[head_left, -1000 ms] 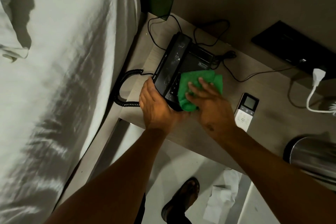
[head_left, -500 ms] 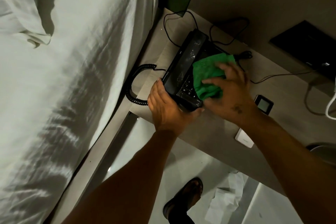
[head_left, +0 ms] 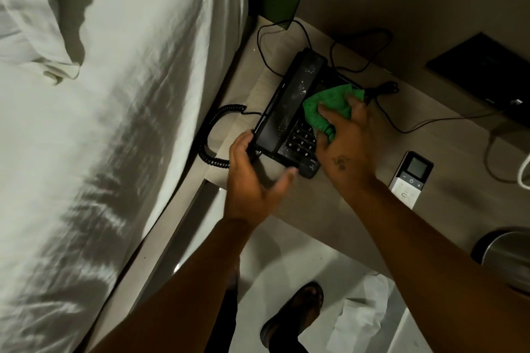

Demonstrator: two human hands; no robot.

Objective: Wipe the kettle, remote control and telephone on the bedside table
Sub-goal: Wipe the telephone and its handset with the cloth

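A black telephone [head_left: 286,112] sits on the left part of the bedside table [head_left: 338,209], its handset in the cradle and its keypad showing. My left hand [head_left: 252,180] grips the phone's near left corner. My right hand [head_left: 344,146] presses a green cloth [head_left: 327,106] onto the phone's right side, above the keypad. A white remote control [head_left: 410,179] with a small screen lies to the right of the phone. The steel kettle [head_left: 507,258] shows only partly at the right edge.
A white bed [head_left: 100,123] runs along the left. The coiled phone cord [head_left: 213,135] hangs over the table's left edge and thin black cables [head_left: 358,66] loop behind the phone. A dark wall panel [head_left: 484,77] is at the back right. My sandalled foot [head_left: 292,315] and white paper [head_left: 361,315] are on the floor.
The right hand slid the cloth from the phone's near keypad up toward its far right part. My left hand shifted its hold to the near left corner. The view moved left.
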